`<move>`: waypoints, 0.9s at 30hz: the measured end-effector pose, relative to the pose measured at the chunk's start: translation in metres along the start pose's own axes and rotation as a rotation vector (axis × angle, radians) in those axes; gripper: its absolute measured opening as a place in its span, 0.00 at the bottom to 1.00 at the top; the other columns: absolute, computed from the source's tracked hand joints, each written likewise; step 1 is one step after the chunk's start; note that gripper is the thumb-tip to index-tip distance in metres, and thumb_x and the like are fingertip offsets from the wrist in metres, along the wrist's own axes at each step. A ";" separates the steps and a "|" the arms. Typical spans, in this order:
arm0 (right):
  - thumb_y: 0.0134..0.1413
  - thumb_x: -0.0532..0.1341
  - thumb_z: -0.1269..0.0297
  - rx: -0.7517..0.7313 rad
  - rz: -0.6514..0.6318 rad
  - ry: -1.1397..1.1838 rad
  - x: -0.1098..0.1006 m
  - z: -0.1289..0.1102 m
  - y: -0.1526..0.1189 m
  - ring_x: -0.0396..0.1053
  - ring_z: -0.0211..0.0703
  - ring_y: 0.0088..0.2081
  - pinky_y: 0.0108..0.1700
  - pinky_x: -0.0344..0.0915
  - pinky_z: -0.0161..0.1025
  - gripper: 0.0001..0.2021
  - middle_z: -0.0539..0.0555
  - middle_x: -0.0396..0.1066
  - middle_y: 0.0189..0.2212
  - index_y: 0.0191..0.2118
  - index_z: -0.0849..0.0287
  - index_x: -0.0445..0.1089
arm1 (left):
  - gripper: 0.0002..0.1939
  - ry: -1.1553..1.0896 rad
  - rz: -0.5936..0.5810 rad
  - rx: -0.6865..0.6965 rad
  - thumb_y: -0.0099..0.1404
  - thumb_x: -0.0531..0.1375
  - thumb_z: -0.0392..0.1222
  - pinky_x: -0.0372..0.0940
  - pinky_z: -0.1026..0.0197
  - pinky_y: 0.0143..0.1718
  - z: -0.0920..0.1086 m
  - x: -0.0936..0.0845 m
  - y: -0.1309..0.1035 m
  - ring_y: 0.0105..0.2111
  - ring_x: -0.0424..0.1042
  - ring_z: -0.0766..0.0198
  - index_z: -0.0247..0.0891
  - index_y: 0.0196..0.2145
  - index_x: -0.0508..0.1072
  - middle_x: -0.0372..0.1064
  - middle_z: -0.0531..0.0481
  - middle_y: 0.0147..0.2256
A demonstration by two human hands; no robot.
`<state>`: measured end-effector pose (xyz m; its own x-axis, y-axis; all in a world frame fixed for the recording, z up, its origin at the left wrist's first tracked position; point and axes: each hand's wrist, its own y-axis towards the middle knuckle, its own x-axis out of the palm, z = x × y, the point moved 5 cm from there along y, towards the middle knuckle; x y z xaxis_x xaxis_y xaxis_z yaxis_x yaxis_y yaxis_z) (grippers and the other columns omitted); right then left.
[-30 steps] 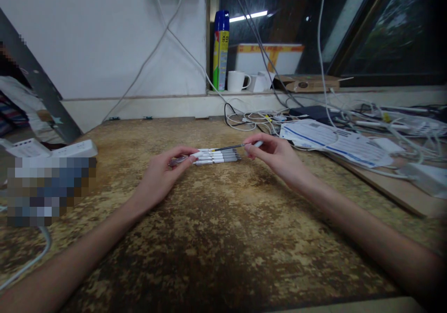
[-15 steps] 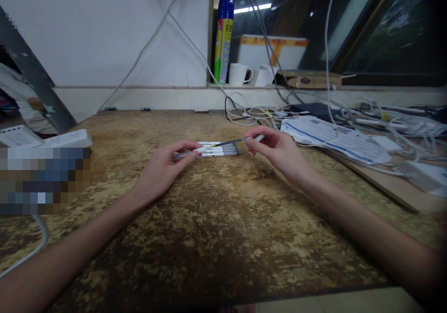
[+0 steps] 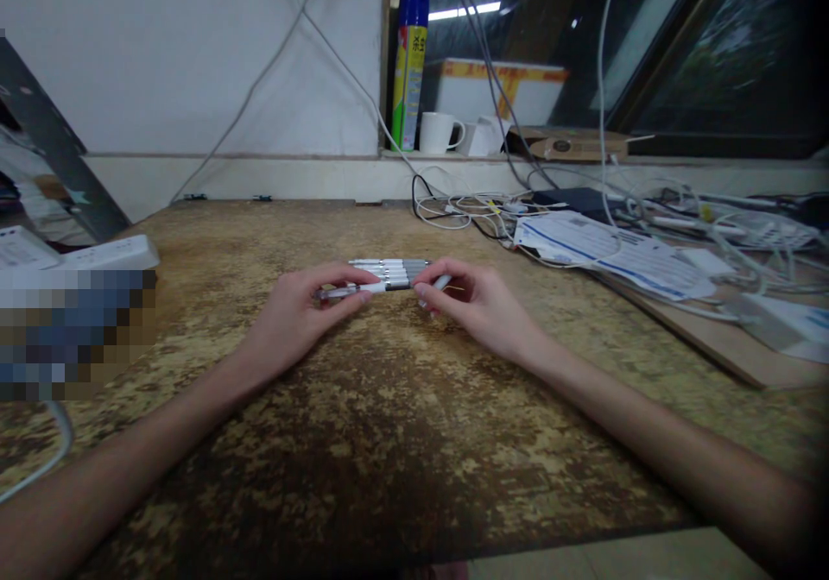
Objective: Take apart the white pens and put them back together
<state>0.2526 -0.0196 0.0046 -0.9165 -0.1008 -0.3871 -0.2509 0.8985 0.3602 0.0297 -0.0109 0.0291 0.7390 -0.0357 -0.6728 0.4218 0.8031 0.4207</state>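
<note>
Left hand (image 3: pixel 294 305): grasping a white pen (image 3: pixel 351 290), thumb and fingers pinched around the barrel, clear end toward the left. Right hand (image 3: pixel 483 305): grasping a small white pen part (image 3: pixel 443 281) between thumb and fingers. Exact kind of part can't be told, partly hidden by the fingers.

Changes vs earlier frame: right hand has come left, closer to left hand. Long thin dark refill that stretched between the hands is now mostly out of sight; only a short dark section shows between the two sets of fingertips. Whether it touches the right fingertips, can't tell. Held pen is closer to level now, earlier the refill slanted up to the right. Left hand roughly in the same spot. View has shifted slightly.

Row of pens (image 3: pixel 389 267) lies side by side on the far middle of the desk (image 3: pixel 363 442), just beyond the held pen, white and grey barrels pointing left-right. Right end of row is near the right fingers and partly covered.

Around: papers (image 3: pixel 609 252) and tangled cables (image 3: pixel 673 211) far right, power strip (image 3: pixel 110 256) left. Spray can (image 3: pixel 409 71) and white mug (image 3: pixel 440 133) stand on the windowsill (image 3: pixel 511 157), mug just right of can.
</note>
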 end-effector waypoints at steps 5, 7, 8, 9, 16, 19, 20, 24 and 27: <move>0.65 0.64 0.53 0.023 -0.040 0.024 0.004 0.004 -0.001 0.71 0.40 0.31 0.36 0.67 0.39 0.12 0.51 0.74 0.31 0.41 0.57 0.75 | 0.13 0.030 -0.013 0.007 0.70 0.64 0.51 0.70 0.52 0.53 -0.002 -0.001 0.000 0.48 0.79 0.53 0.47 0.48 0.83 0.81 0.49 0.49; 0.64 0.64 0.53 0.029 -0.035 0.040 0.003 0.003 0.000 0.70 0.40 0.31 0.36 0.66 0.39 0.12 0.50 0.73 0.30 0.42 0.56 0.75 | 0.13 0.039 -0.015 0.014 0.70 0.64 0.52 0.70 0.52 0.53 -0.001 -0.001 0.000 0.47 0.79 0.53 0.47 0.48 0.83 0.81 0.50 0.49; 0.63 0.65 0.52 0.033 -0.029 0.045 0.003 0.003 0.001 0.70 0.40 0.31 0.36 0.66 0.39 0.12 0.50 0.73 0.30 0.42 0.56 0.75 | 0.13 0.044 -0.016 0.019 0.70 0.64 0.52 0.70 0.53 0.53 -0.001 -0.001 0.000 0.47 0.79 0.53 0.48 0.48 0.83 0.81 0.50 0.49; 0.63 0.65 0.52 0.042 -0.026 0.053 0.002 0.003 0.002 0.71 0.41 0.32 0.36 0.66 0.39 0.12 0.50 0.74 0.31 0.42 0.55 0.75 | 0.13 0.048 -0.013 0.026 0.70 0.63 0.53 0.70 0.53 0.53 0.000 -0.002 0.000 0.46 0.79 0.54 0.48 0.48 0.83 0.81 0.50 0.49; 0.63 0.60 0.60 0.147 0.158 0.210 -0.014 0.010 0.007 0.75 0.45 0.41 0.53 0.70 0.45 0.09 0.54 0.76 0.38 0.39 0.57 0.75 | 0.13 0.078 0.042 -0.013 0.71 0.63 0.53 0.71 0.54 0.45 -0.001 -0.006 0.001 0.40 0.79 0.56 0.49 0.48 0.83 0.82 0.51 0.45; 0.60 0.62 0.62 0.109 0.216 0.194 -0.018 0.006 0.007 0.76 0.46 0.43 0.57 0.67 0.48 0.07 0.53 0.77 0.36 0.42 0.56 0.74 | 0.13 0.081 0.059 -0.033 0.71 0.63 0.53 0.70 0.55 0.44 -0.002 -0.008 0.001 0.39 0.79 0.56 0.48 0.48 0.83 0.82 0.51 0.45; 0.60 0.63 0.61 0.099 0.227 0.193 -0.018 0.004 0.006 0.76 0.46 0.43 0.57 0.68 0.48 0.07 0.53 0.78 0.36 0.42 0.56 0.74 | 0.13 0.080 0.058 -0.034 0.71 0.63 0.53 0.70 0.55 0.45 -0.002 -0.008 0.001 0.40 0.79 0.56 0.48 0.48 0.83 0.82 0.52 0.45; 0.59 0.64 0.63 0.097 0.237 0.168 -0.014 -0.001 0.005 0.77 0.45 0.42 0.53 0.69 0.45 0.06 0.52 0.79 0.37 0.41 0.55 0.73 | 0.13 0.068 0.051 -0.026 0.71 0.63 0.52 0.70 0.56 0.46 -0.002 -0.007 0.001 0.42 0.79 0.56 0.48 0.48 0.82 0.82 0.52 0.46; 0.60 0.64 0.63 0.095 0.227 0.161 -0.011 -0.002 0.004 0.76 0.45 0.41 0.52 0.69 0.44 0.06 0.52 0.78 0.36 0.42 0.55 0.73 | 0.13 0.060 0.056 -0.023 0.71 0.63 0.52 0.69 0.57 0.45 -0.002 -0.007 0.001 0.42 0.79 0.57 0.48 0.48 0.82 0.82 0.52 0.46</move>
<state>0.2607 -0.0154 0.0116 -0.9854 0.0477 -0.1632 -0.0104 0.9411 0.3380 0.0245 -0.0086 0.0334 0.7278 0.0446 -0.6844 0.3681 0.8166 0.4446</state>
